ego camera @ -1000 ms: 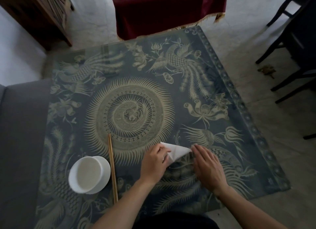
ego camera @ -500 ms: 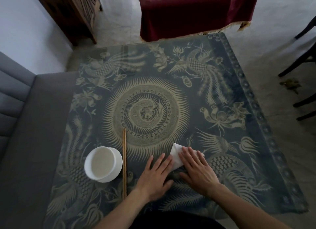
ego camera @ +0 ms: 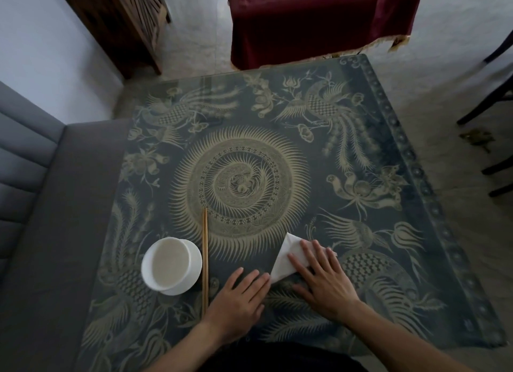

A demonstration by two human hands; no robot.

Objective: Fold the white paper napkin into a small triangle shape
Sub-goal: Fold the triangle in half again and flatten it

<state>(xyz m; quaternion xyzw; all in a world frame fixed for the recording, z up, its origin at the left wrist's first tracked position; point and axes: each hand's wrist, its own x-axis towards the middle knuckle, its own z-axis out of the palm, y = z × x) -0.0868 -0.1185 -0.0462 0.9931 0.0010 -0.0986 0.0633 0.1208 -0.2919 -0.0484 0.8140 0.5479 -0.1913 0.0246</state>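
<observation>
My right hand (ego camera: 324, 277) lies flat and open on the napkin (ego camera: 288, 256), fingers spread, pressing it onto the counter (ego camera: 361, 138). What shows beyond my fingers is a pointed white wedge, so I judge the folding nearly done; the part under my palm is hidden, and I cannot tell whether the shape is a clean triangle yet. Probably only a last crease or tidy is left. My left hand (ego camera: 240, 296) rests open and empty on the counter, its fingertips just touching the napkin's near corner. To its left lie chopsticks (ego camera: 205, 257), and beyond them a white bowl (ego camera: 170, 264) that looks empty.
</observation>
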